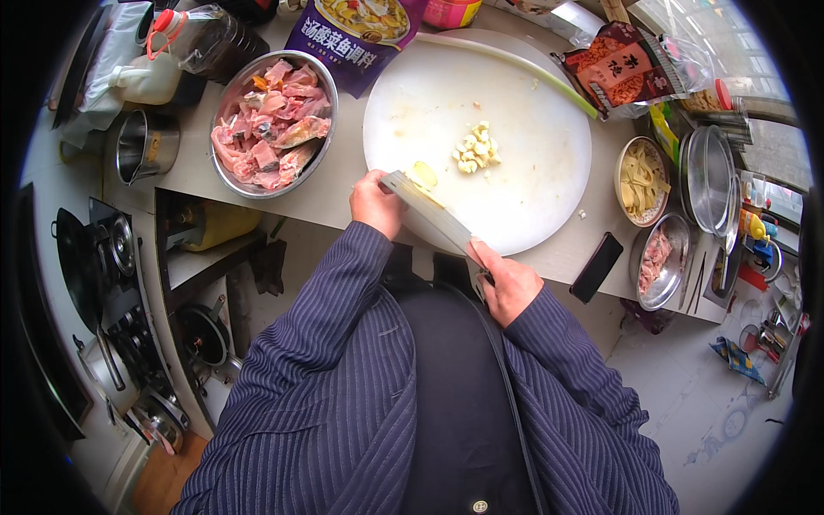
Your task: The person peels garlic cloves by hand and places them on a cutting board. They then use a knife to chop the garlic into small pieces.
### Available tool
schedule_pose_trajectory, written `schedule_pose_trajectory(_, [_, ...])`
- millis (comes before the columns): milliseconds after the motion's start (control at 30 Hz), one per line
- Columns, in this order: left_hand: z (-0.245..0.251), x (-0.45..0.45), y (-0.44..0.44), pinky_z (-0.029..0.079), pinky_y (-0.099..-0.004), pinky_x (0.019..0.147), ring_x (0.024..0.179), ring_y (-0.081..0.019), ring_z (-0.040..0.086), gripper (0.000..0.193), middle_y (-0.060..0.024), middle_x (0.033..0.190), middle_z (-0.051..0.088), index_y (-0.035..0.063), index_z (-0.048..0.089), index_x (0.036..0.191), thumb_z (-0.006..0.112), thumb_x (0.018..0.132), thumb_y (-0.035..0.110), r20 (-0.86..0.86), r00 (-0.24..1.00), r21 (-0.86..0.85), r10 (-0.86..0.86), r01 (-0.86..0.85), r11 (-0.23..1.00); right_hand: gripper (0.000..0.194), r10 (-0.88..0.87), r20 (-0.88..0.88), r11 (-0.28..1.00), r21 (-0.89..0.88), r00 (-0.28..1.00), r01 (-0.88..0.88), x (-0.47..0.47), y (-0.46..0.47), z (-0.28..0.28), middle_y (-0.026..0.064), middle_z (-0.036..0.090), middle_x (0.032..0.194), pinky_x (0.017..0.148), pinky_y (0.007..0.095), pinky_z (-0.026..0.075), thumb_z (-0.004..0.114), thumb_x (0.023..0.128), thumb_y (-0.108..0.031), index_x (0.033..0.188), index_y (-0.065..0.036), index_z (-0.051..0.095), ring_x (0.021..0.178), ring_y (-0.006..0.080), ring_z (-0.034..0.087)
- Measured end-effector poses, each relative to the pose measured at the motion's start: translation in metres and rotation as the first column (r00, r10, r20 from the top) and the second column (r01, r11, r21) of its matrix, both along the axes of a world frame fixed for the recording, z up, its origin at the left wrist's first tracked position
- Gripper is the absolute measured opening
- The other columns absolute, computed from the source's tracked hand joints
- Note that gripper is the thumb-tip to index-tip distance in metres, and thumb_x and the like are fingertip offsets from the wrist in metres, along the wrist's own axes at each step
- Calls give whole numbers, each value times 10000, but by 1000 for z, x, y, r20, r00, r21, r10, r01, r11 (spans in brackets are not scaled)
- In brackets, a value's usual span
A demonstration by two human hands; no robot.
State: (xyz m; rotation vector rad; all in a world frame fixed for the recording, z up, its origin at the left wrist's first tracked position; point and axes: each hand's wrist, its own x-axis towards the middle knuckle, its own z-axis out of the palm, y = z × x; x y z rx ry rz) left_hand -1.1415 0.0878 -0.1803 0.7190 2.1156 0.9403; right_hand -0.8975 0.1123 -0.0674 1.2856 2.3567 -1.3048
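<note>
A cleaver [428, 209] lies slantwise over the near edge of a round white cutting board [541, 199]. My right hand [512, 286] grips its handle, with fingers up against the blade. My left hand [378, 205] is at the blade's far end, its fingertips partly hidden; whether it pinches anything cannot be seen. Just beyond the blade rests a pale yellow slice, likely ginger [425, 174], with more thin pieces along the steel. Peeled garlic cloves [476, 149] form a small heap mid-board. A long green-and-white stalk, perhaps scallion [547, 77], curves along the board's far rim.
Left of the board stands a metal bowl of raw fish pieces [270, 129]. Seasoning packets [354, 45] sit behind. To the right are a phone [597, 267] at the counter edge, a bowl of pale strips [640, 183] and a metal bowl with sliced meat [656, 257].
</note>
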Motion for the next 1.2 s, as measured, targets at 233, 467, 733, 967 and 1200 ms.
schedule_pose_trajectory(233, [-21,-4,-1,586,-335,632,719,-188,721,141,-122,856,749,-38,689,1017,662,882,-72,113,993,-11,43,-42,999,577,-5,-17,1000,-30,1000,5,-13,7,-14,263,699,1070,871,463,559,625,925,-48,1480,-101,478,983,443,684])
schedule_pose_trajectory(467, [-36,-6,-5,608,-340,645,755,-221,734,169,-153,919,743,-91,643,1063,662,897,-62,87,996,31,-6,3,1000,531,-49,-153,997,47,987,57,-33,10,-53,274,691,945,817,508,549,578,901,-48,1418,-123,483,904,449,684])
schedule_pose_trajectory(733, [25,-28,-13,594,-271,637,758,-160,725,132,-125,917,733,-43,616,1029,700,955,27,366,927,126,86,-141,982,532,-93,-236,995,-4,967,95,-4,5,-31,261,701,1076,842,447,563,643,924,-71,1443,-102,531,942,421,700])
schedule_pose_trajectory(967, [27,-54,87,574,-265,629,725,-133,716,175,-92,874,739,-27,672,1023,749,903,75,139,984,250,-115,77,965,629,-105,-257,954,246,961,170,35,-17,-14,182,701,995,772,419,571,726,860,-55,1459,-111,542,838,368,699])
schedule_pose_trajectory(1200, [-8,-60,147,587,-283,607,718,-133,727,261,-93,856,750,-42,690,1115,739,915,117,181,955,142,-234,210,967,627,-15,-64,931,364,998,37,44,-20,10,121,635,815,692,414,563,789,856,-236,1434,-151,562,721,315,663])
